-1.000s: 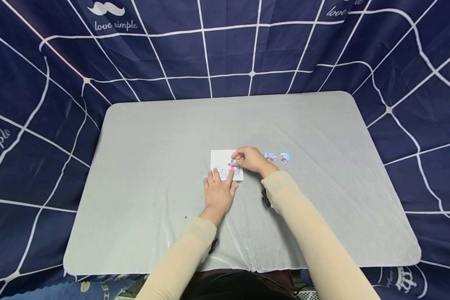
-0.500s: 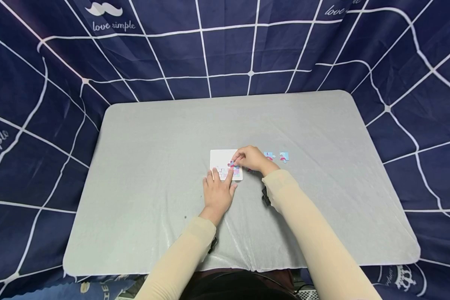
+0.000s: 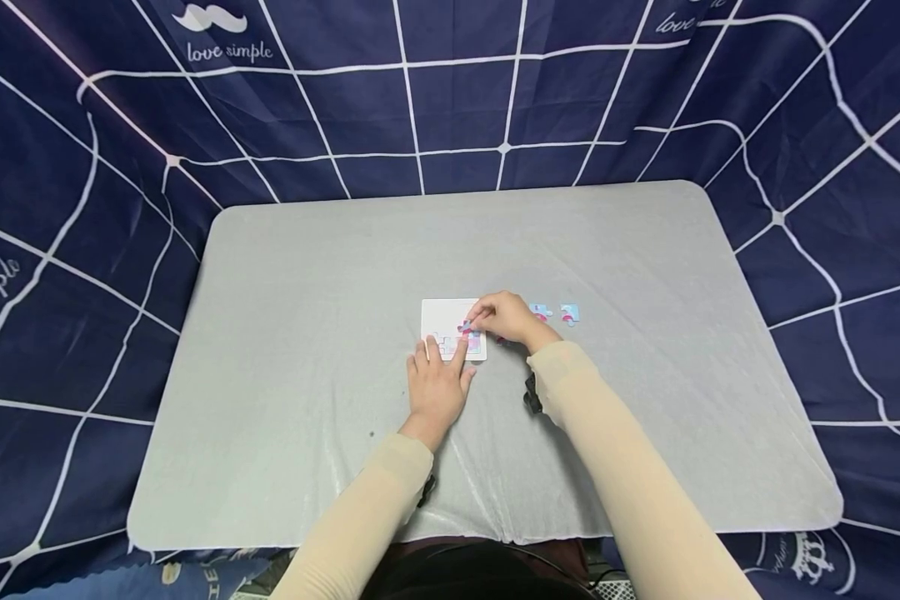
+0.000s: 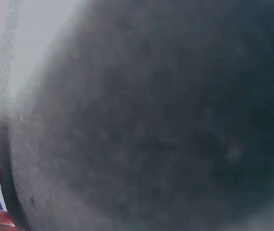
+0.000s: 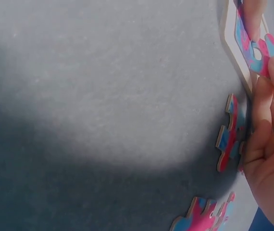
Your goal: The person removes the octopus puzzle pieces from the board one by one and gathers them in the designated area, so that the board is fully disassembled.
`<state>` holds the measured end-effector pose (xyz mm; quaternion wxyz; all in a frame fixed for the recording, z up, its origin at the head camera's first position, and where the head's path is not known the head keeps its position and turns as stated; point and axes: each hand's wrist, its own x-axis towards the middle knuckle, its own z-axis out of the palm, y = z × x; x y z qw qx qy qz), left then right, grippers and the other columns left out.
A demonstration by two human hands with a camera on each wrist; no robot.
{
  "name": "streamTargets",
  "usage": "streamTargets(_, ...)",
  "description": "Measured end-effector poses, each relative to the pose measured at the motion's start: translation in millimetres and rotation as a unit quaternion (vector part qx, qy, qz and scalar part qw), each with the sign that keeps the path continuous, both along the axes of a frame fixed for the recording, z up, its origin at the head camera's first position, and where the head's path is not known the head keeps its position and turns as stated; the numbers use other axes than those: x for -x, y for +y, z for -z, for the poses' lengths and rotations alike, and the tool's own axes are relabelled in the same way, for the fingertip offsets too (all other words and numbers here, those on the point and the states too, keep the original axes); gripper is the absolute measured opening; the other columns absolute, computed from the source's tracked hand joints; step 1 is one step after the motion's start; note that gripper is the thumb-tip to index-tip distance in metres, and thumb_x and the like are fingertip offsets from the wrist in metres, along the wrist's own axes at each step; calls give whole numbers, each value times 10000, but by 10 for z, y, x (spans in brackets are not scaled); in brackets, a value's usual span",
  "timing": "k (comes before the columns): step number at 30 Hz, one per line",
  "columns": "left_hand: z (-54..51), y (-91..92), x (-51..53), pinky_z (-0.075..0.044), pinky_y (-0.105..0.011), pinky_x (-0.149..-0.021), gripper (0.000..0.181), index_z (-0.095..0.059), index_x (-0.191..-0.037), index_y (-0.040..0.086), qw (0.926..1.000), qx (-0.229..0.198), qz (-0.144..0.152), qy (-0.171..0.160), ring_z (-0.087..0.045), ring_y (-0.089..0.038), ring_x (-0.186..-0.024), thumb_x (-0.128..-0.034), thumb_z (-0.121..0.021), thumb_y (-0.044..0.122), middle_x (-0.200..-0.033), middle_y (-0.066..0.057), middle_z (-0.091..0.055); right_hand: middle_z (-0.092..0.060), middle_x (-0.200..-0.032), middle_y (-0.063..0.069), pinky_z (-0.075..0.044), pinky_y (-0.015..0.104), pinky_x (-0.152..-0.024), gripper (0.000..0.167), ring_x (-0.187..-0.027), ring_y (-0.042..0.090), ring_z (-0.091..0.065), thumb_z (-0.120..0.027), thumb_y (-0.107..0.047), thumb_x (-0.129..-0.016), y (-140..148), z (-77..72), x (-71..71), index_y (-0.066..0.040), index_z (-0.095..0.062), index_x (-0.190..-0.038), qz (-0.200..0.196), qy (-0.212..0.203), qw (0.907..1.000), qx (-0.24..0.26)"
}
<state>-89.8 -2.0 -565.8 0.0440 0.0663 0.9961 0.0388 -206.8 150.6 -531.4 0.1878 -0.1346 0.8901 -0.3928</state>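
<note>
A shallow white puzzle board (image 3: 441, 313) lies on the grey table, with pink, blue and pale jigsaw pieces laid along its near part. My left hand (image 3: 437, 390) rests with spread, fairly straight fingers on the board's near edge and the laid pieces. Between thumb and fingers, my right hand (image 3: 508, 320) pinches a pink and blue jigsaw piece (image 5: 270, 44) over the right side of the board; it looks tilted. A left fingertip is close beside that piece in the right wrist view. The left wrist view is mostly dark, blurred cloth.
Right of the board lie loose jigsaw pieces, among them a blue and pink piece (image 3: 541, 311) and another piece (image 3: 570, 313). The right wrist view has a red and blue piece (image 5: 229, 134) beside the right hand. Navy grid-patterned curtains (image 3: 457, 100) surround the table (image 3: 270, 333).
The pinched jigsaw piece has shifted and turned slightly over the board with the right fingers. The left hand has stayed in place on the board.
</note>
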Motion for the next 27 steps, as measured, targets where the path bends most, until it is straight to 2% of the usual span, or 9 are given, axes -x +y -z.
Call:
streamTargets(5, -13, 11, 0, -272, -547, -1030, 541, -360, -1474, 337, 10000, -10, 3, 22, -303, -431, -1309, -970, -395, 532, -1414, -281, -345, -664, -784, 40, -460, 327, -680, 53, -731, 199, -584, -714, -71, -849, 75, -142, 45, -49, -729, -895, 244, 152, 9994, 179)
streamTargets(13, -39, 14, 6, -245, -548, -1050, 553, -321, -1490, 343, 9998, -1, -57, -189, -273, -430, -1329, -974, -365, 539, -1440, -276, -311, -669, -841, 59, -453, 337, -719, 128, -811, 207, -581, -703, -131, -873, 281, -298, 103, -54, -727, -973, 548, 71, 9979, 326)
streamTargets(20, -42, 17, 1, -255, -544, -1045, 548, -333, -1485, 345, 9999, -17, -66, -125, -291, -430, -1318, -973, -377, 536, -1431, -274, -325, -668, -830, 65, -444, 301, -659, 160, -764, 187, -556, -718, -146, -863, 512, -323, 107, -42, -730, -984, 631, 86, 9972, 380)
streamTargets(27, -41, 3, -4, -247, -543, -1050, 555, -308, -1494, 344, 9998, 21, -32, -191, -273, -431, -1325, -977, -351, 541, -1438, -273, -310, -669, -879, 87, -427, 297, -676, 184, -782, 180, -525, -722, -141, -859, 756, -310, 88, -24, -728, -1001, 641, 31, 9975, 295)
